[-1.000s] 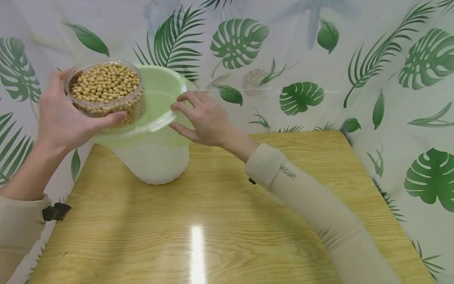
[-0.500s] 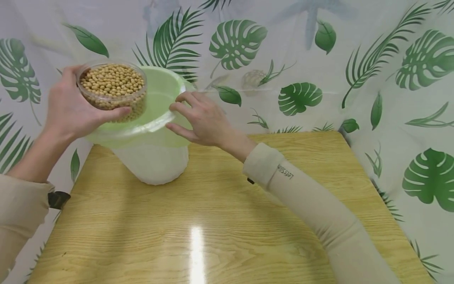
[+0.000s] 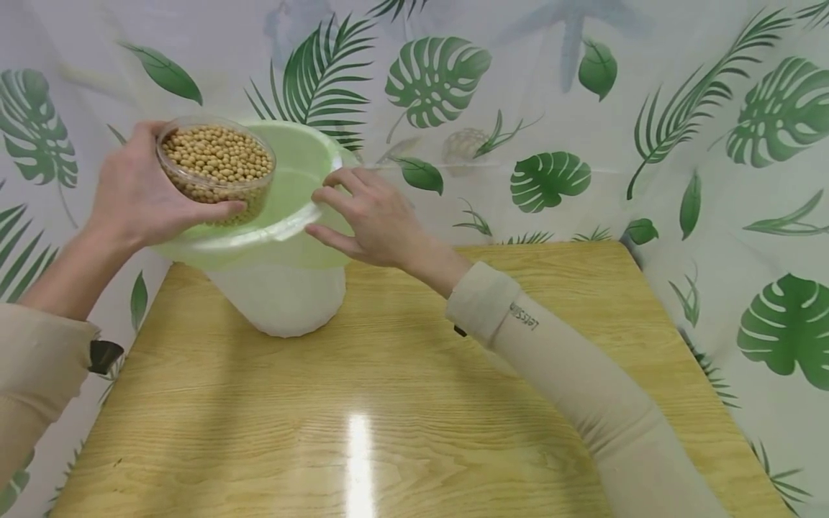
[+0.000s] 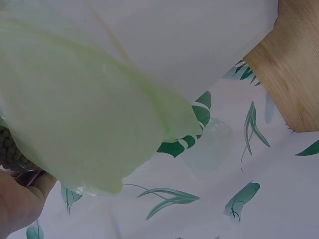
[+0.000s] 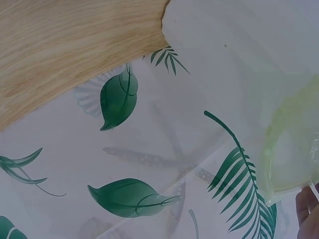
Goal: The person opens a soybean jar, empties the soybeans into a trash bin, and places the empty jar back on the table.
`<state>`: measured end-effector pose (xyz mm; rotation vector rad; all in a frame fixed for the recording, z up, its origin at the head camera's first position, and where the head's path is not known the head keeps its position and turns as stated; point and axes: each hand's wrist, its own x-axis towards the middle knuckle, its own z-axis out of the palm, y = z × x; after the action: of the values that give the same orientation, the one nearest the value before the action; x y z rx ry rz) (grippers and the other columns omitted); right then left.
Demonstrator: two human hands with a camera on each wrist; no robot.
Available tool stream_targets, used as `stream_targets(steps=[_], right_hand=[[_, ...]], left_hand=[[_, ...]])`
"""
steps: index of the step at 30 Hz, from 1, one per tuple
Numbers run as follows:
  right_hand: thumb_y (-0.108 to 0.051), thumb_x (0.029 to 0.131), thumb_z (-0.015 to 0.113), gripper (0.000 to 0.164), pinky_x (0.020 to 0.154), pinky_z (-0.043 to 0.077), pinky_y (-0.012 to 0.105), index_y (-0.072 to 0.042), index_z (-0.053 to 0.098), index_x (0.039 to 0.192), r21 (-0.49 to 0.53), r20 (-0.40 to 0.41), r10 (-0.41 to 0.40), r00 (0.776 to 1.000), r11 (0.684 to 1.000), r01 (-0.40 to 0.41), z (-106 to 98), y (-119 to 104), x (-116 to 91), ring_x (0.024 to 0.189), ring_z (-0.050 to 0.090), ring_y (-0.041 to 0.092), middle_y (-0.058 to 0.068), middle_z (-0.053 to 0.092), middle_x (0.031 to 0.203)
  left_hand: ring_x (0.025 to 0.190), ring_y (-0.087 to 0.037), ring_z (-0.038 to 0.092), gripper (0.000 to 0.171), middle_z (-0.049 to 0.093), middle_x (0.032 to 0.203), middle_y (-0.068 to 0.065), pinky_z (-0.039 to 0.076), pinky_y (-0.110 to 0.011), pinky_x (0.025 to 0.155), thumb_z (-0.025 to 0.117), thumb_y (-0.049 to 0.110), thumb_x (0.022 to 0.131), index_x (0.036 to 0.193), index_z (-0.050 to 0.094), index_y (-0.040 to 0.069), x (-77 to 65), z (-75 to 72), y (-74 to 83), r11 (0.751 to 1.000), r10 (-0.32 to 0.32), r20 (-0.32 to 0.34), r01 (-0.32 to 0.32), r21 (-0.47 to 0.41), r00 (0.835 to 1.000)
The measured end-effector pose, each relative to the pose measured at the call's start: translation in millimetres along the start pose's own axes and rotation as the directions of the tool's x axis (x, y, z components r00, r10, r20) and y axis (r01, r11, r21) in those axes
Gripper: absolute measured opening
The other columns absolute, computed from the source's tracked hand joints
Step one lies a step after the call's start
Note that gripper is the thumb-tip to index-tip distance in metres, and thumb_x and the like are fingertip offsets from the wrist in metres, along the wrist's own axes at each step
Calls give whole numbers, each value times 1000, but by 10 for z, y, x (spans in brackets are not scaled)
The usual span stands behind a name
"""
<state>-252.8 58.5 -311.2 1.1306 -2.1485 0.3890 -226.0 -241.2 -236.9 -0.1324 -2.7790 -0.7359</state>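
In the head view my left hand [image 3: 139,194] grips a clear round tub [image 3: 259,196] full of yellowish soybeans [image 3: 216,158], thumb along its near side. The tub is held slightly tilted above the mouth of a white bin [image 3: 285,302]. A thin green trash bag [image 3: 301,155] lines this bin and folds over its rim. On the rim's right side, the fingers and thumb of my right hand [image 3: 378,219] hold the bag's edge. In the left wrist view, part of the tub [image 4: 15,159] shows beside the bag [image 4: 94,124].
The bin stands at the back left of a wooden table [image 3: 414,388]. Behind and beside the table hangs a white sheet [image 3: 492,93] printed with green leaves. A bright light reflection crosses the table's front.
My left hand has moved right with the tub of soybeans, further over the bin's mouth. The right hand and the bin stay about where they were.
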Motion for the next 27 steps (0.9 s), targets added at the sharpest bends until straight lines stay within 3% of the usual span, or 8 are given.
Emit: stream_targets(steps=[10,27], right_hand=[[-47,100,69,40,99,58,38,-12,73,118,0,8,16,1000,1000,-16,-37,0,-15,110,68,28,10,70,122],[-47,101,68,40,100,57,39,-12,73,119,19,21,17,1000,1000,-17,-17,-9,-1,111,68,28,10,70,122]], left_hand=[[139,-58,47,128,47,155,-34,37,-72,119,96,48,66,162,27,-1,92,25,-38,997,55,25,-56,52,998],[134,-59,48,132,47,151,-38,38,-76,115,96,48,64,163,24,-1,117,55,-68,984,111,47,-116,137,993]])
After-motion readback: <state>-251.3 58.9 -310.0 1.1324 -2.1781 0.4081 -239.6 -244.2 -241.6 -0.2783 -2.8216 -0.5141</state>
